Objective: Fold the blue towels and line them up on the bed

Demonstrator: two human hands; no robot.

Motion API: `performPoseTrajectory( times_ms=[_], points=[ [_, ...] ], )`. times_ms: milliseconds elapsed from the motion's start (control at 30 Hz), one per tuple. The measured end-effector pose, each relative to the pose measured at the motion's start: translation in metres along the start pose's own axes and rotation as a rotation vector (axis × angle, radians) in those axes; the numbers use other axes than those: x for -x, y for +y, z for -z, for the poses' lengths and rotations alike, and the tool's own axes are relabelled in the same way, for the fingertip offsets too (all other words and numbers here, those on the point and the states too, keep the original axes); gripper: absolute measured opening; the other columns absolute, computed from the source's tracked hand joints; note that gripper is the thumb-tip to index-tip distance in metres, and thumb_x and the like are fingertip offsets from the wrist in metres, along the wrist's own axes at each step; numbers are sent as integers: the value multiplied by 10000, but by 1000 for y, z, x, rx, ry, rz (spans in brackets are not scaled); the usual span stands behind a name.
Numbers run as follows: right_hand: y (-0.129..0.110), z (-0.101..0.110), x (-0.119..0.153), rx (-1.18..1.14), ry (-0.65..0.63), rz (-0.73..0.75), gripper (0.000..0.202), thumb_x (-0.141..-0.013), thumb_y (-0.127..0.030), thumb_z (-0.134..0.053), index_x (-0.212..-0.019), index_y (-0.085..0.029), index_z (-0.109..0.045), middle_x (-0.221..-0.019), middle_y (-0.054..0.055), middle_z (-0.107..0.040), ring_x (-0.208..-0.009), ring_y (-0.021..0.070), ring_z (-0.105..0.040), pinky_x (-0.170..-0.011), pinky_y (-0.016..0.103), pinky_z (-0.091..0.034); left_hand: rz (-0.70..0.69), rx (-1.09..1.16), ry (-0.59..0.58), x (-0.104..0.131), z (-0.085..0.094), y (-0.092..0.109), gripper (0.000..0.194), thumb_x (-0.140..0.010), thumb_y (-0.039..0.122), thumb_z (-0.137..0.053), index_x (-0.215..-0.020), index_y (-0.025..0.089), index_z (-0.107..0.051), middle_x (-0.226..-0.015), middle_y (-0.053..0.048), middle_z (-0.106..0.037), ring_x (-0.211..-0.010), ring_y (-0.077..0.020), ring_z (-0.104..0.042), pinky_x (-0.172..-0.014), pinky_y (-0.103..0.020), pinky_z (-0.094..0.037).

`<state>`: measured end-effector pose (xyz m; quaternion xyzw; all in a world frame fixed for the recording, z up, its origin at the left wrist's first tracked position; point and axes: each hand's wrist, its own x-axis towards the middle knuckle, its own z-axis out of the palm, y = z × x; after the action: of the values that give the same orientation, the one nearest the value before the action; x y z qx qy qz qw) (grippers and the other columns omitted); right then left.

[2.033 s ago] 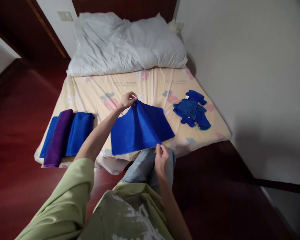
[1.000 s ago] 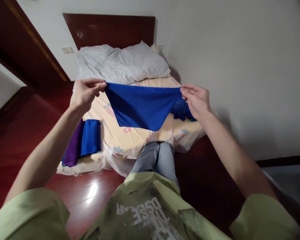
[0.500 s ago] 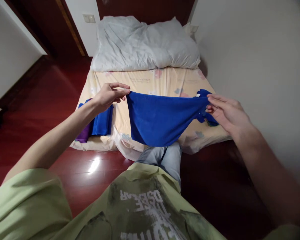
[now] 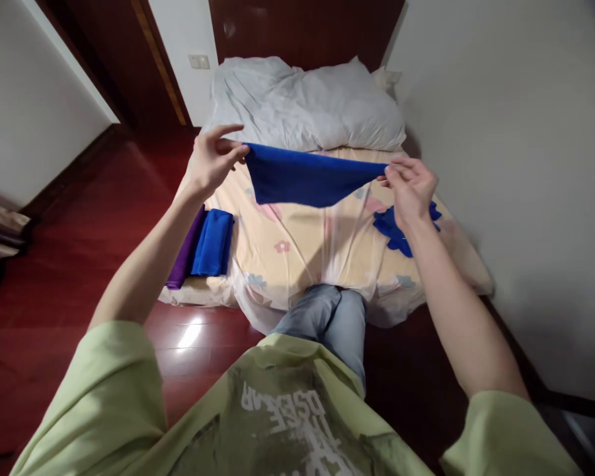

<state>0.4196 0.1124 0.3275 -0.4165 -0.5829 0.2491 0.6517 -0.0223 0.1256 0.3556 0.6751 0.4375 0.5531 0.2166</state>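
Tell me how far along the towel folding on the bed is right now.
Done: a purple folded towel and a blue folded towel lie side by side at the bed's left edge. In hand: the left hand and right hand each pinch a corner of a blue towel, stretched in the air above the sheet. Left: a crumpled blue cloth near the right edge, not yet folded.

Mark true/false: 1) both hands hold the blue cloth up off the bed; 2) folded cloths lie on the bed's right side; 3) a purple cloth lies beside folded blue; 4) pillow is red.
1) True: left hand and right hand pinch the blue cloth at opposite ends, above the bed.
2) False: the folded blue cloth lies on the left.
3) True: purple cloth adjoins it.
4) False: the pillow is white.
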Motion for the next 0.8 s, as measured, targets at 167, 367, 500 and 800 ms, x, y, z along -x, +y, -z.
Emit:
performPoseTrajectory(
  times_ms=[167,367,500,800],
  points=[
    [57,9,87,110,-95,-125,404,-761,-510,-842,-962,-189,-702,-890,53,-738,-806,185,-706,-762,317,-591,85,-156,5,106,-17,-45,589,-811,552,-781,-1214,130,-707,-895,-74,-770,-765,-180,-730,-690,-249,-572],
    [155,-4,233,230,-186,-641,357,-687,-505,-824,-782,-188,-693,-833,88,-751,-812,242,-720,-830,381,-595,645,-202,-153,266,-73,-133,650,-725,572,-777,-1200,135,-702,-870,-101,-790,-759,-238,-744,-688,-302,-571],
    [179,-7,280,253,-145,-746,342,-704,-497,-807,-810,-191,-696,-915,113,-769,-925,281,-739,-915,420,-592,826,-128,-176,316,-91,-158,688,-730,587,-726,-1233,122,-652,-965,-128,-791,-847,-256,-754,-722,-318,-585],
    [193,8,289,236,-104,-820,222,-671,-368,-813,-793,-200,-735,-947,87,-791,-940,280,-748,-956,446,-585,801,-123,-219,319,-83,-174,584,-669,625,-721,-1004,147,-719,-898,-118,-784,-869,-288,-749,-819,-373,-583]
  ],
)
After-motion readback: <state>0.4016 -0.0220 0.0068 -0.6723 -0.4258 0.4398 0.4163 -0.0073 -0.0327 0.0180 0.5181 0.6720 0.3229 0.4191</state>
